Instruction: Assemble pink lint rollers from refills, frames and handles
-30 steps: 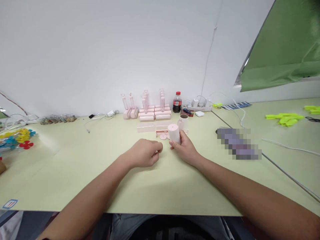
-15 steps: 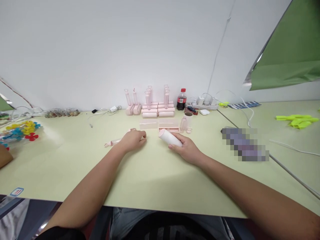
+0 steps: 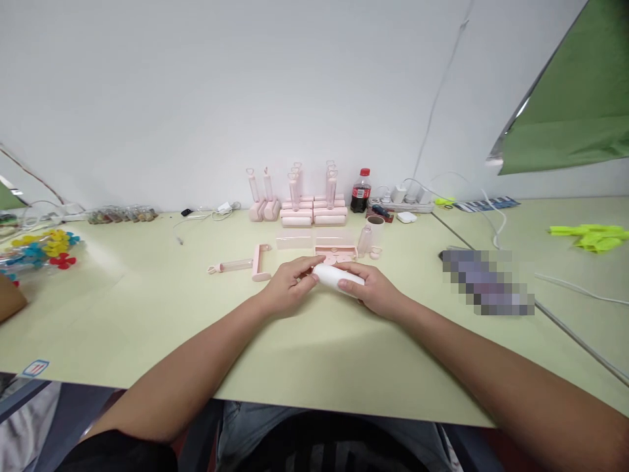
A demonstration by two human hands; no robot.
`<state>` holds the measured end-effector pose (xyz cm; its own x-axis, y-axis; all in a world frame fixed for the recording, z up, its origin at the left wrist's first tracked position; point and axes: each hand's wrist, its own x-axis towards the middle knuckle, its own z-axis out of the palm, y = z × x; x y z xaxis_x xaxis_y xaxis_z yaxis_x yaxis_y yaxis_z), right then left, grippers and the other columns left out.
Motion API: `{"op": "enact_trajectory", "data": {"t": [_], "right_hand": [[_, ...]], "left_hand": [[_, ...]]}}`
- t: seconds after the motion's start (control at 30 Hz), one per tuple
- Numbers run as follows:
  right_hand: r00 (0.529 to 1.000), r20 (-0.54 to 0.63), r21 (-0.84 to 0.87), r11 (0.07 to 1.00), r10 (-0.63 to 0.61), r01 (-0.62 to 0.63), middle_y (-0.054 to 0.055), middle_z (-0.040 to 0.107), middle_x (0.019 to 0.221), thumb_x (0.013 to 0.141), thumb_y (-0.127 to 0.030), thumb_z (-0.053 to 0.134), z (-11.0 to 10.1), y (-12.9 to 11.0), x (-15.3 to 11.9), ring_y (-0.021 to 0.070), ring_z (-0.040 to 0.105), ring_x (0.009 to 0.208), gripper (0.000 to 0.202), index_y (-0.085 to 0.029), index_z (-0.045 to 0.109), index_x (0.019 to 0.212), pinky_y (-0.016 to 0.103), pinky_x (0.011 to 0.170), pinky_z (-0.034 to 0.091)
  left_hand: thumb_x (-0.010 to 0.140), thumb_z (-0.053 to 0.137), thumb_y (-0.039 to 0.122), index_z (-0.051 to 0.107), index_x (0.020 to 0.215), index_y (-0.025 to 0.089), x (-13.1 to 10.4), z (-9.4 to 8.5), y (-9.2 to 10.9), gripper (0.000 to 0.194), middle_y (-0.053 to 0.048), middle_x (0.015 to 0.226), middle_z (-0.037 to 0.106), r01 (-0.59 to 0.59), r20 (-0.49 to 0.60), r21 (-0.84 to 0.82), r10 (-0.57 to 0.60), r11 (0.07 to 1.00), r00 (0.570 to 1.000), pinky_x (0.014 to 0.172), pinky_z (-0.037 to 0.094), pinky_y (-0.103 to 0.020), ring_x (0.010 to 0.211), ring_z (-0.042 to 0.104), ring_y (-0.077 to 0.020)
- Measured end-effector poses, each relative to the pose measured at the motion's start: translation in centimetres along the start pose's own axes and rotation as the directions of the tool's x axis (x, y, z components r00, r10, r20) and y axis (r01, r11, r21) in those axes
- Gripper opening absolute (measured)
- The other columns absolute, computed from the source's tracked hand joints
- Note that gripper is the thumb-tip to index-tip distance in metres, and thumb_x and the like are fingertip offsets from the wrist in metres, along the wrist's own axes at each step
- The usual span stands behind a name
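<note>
A white lint roll (image 3: pixel 338 278) is held slantwise above the table in my right hand (image 3: pixel 378 290), its fingers wrapped round the right end. At the roll's other end, my left hand (image 3: pixel 291 285) pinches with thumb and fingertips. Just behind both hands lies an open pink case (image 3: pixel 336 250), partly hidden by my fingers. A pink U-shaped roller frame (image 3: pixel 257 263) rests left of my left hand, and its clear handle (image 3: pixel 236 265) points left. To the right of the case, another clear handle (image 3: pixel 364 240) stands upright beside a small pink piece (image 3: pixel 375 253).
Assembled pink lint rollers (image 3: pixel 313 213) line the wall. A cola bottle (image 3: pixel 361 192), a cardboard-core roll (image 3: pixel 375 226) and a power strip (image 3: pixel 407 206) are right of them. Bagged colourful pinwheels (image 3: pixel 54 246) and another person's arm (image 3: pixel 10 300) are at far left.
My left hand has left the roller frame and moved right to the lint roll's end. The frame now shows fully. My right hand keeps the roll, now tilted slightly flatter.
</note>
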<state>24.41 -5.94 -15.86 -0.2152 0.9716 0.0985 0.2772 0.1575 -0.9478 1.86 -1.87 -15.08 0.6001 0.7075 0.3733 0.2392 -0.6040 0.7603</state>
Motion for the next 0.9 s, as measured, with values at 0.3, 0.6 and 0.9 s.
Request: {"op": "enact_trajectory", "data": {"t": [0.3,0.6,0.9], "right_hand": [[0.964,0.179,0.633,0.726,0.199,-0.267,0.01,0.07,0.089,0.077,-0.023,0.047,-1.5,0.0,0.7,0.0197,0.066,0.059,0.047,-0.013,0.058,0.122,0.033,0.049,0.055],[0.955,0.203,0.673,0.678,0.217,-0.297,0.008,0.072,0.088,0.082,-0.022,0.046,-1.6,0.1,0.6,0.0203,0.071,0.062,0.037,-0.016,0.057,0.116,0.038,0.061,0.06],[0.956,0.191,0.678,0.674,0.222,-0.291,0.008,0.073,0.088,0.08,-0.023,0.049,-1.5,0.2,0.6,0.0215,0.072,0.063,0.036,-0.016,0.057,0.114,0.038,0.06,0.06]], "left_hand": [[0.085,0.061,0.045,0.049,0.111,0.019,0.7,0.5,-1.3,0.039,-0.003,0.091,0.064,0.261,0.02,-0.455,-0.283,0.852,0.959,0.068,0.052,-0.028,0.077,0.067,-0.0157],[0.07,0.077,0.045,0.049,0.091,0.018,1.1,0.5,-1.0,0.045,0.002,0.074,0.062,0.268,-0.025,-0.598,-0.352,0.755,0.936,0.056,0.052,-0.025,0.063,0.067,-0.0143],[0.071,0.077,0.043,0.051,0.094,0.017,1.0,0.5,-1.2,0.044,0.001,0.076,0.064,0.267,-0.016,-0.611,-0.349,0.746,0.937,0.058,0.054,-0.026,0.062,0.067,-0.0137]]}}
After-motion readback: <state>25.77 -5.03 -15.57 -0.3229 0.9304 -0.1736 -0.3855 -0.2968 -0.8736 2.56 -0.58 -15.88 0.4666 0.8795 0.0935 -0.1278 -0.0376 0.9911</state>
